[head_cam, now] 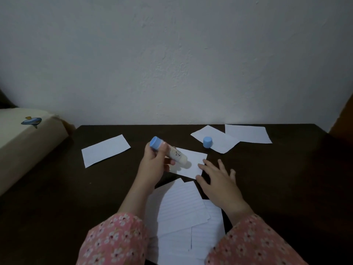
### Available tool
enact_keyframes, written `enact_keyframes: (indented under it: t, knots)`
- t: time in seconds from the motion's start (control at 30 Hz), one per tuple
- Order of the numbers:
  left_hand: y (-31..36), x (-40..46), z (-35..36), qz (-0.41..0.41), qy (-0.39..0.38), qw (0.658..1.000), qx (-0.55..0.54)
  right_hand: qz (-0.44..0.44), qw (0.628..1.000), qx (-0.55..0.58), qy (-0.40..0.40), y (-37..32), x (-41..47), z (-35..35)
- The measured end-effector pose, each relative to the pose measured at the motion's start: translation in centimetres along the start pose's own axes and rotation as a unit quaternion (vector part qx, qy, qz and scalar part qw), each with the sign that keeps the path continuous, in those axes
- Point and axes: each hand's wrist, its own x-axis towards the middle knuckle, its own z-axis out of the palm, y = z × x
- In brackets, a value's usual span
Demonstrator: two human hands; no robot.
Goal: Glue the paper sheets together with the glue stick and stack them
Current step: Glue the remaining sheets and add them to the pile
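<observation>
Head view: a pale wall [172,54] rises behind a dark table [57,197] whose far edge meets it. Off the table's left edge sits a cream cushion [23,146] with a small blue fish print. At the near edge, between two pink floral sleeves [114,240], lies a loose pile of lined sheets [183,207], overlapping at different angles. Near the far left corner lies a single sheet [106,150], and toward the far right corner two more sheets [246,133] overlap slightly. In the middle of the table rests a small paper sheet [193,163]. The right hand [219,180] lies flat with fingers spread, its fingertips pressing that sheet's right edge. The left hand [156,163] is curled round the glue stick [168,150], tilted with its blue base up and its pale tip down on the small sheet. The blue cap [207,142] stands upright on the nearer of the far right sheets.
</observation>
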Motion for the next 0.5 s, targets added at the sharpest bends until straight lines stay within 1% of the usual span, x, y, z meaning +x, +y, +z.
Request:
enact_keyframes:
  t: [0.07, 0.13, 0.3, 0.5]
  knots:
    - [-0.2, 0.3, 0.3, -0.013, -0.026, 0.999, 0.023, -0.002, 1.000, -0.009, 0.005, 0.0, 0.1, 0.1]
    - [-0.5, 0.2, 0.8, -0.004, -0.052, 0.997, 0.065, -0.006, 1.000, -0.019, 0.005, 0.0, 0.1, 0.2]
    - [-0.7, 0.1, 2.0, 0.099, -0.055, 0.974, 0.194, -0.017, 1.000, -0.023, -0.002, 0.2, 0.1, 0.2]
    - [-0.7, -0.2, 3.0, 0.134, -0.086, 0.959, 0.236, -0.023, 1.000, -0.005, -0.011, 0.2, 0.0, 0.1]
